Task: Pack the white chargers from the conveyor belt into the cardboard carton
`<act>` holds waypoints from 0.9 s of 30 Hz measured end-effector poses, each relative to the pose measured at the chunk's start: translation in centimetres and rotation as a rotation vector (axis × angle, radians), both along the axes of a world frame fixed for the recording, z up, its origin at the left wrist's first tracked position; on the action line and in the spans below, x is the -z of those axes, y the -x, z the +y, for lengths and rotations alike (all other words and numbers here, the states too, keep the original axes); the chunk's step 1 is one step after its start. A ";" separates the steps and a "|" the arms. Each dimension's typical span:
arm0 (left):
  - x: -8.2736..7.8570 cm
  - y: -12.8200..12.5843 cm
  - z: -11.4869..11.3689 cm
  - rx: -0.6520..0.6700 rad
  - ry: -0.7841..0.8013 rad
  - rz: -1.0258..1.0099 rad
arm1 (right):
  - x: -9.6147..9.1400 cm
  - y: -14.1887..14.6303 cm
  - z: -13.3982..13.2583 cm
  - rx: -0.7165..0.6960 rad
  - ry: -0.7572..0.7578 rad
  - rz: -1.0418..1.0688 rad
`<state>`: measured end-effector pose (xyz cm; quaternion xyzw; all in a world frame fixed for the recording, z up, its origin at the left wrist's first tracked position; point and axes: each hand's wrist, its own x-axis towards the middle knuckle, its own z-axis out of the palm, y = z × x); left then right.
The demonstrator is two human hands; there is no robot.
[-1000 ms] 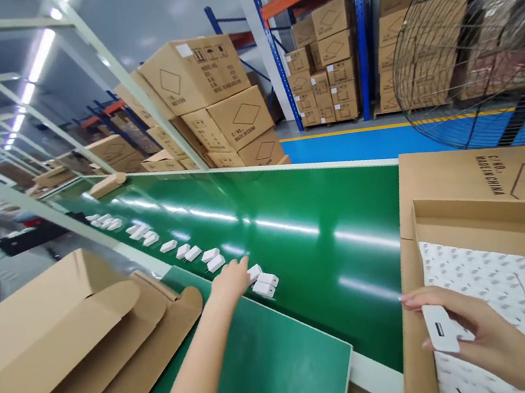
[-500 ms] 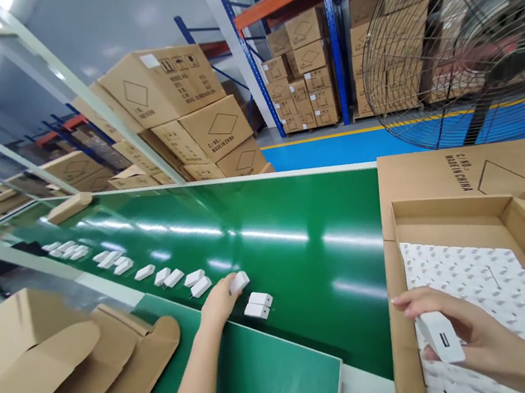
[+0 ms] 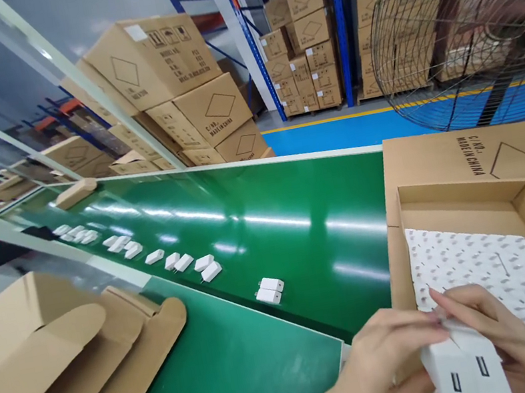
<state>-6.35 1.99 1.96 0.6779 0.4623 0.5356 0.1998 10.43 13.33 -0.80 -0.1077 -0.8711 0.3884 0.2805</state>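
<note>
Two white USB chargers are held side by side at the lower right, their USB ports facing me. My left hand (image 3: 392, 356) is closed on the left USB charger (image 3: 447, 377). Around the right USB charger (image 3: 483, 354) the fingers of my right hand (image 3: 504, 330) are wrapped. Both hands are over the near left part of an open carton (image 3: 399, 267), which holds closely packed rows of white chargers (image 3: 470, 254). On the green conveyor belt (image 3: 302, 250) a pair of chargers (image 3: 270, 291) lies nearest to my hands, with several more chargers (image 3: 183, 263) in a line toward the far left.
Folded cardboard (image 3: 84, 370) rests on a green side table (image 3: 251, 361) at the left. A wire fan (image 3: 461, 26) stands behind the carton. Stacked boxes (image 3: 197, 113) rise beyond the belt, and a flat cardboard piece (image 3: 76, 193) sits on its far end.
My left hand has lifted a charger off the belt and moved right to meet my right hand. The two chargers are now side by side. The view has shifted slightly.
</note>
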 end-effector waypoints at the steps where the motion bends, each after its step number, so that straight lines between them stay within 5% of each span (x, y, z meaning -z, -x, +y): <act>1: 0.0 0.0 0.2 0.005 -0.018 0.004 | -0.1 0.0 0.0 0.002 0.004 0.004; 9: -0.3 0.0 -0.7 -0.023 0.070 0.092 | -0.5 -1.3 2.0 -0.079 0.023 -0.104; 13: -1.7 -0.9 1.1 -0.017 0.367 0.046 | 0.0 -5.1 7.3 0.223 0.022 -0.549; 16: -2.6 -3.1 6.6 -0.021 0.541 -0.062 | -0.3 -8.4 12.6 0.512 -0.269 -0.863; 19: -2.5 -6.6 14.2 -0.012 0.526 -0.001 | -1.1 -10.9 17.1 0.586 -0.485 -0.974; 23: -0.9 -11.2 22.9 -0.054 0.434 0.290 | -1.0 -12.6 20.4 0.525 -0.462 -0.940; 27: 1.4 -13.6 26.9 0.113 0.579 0.567 | 0.5 -13.7 20.9 0.426 -0.389 -0.841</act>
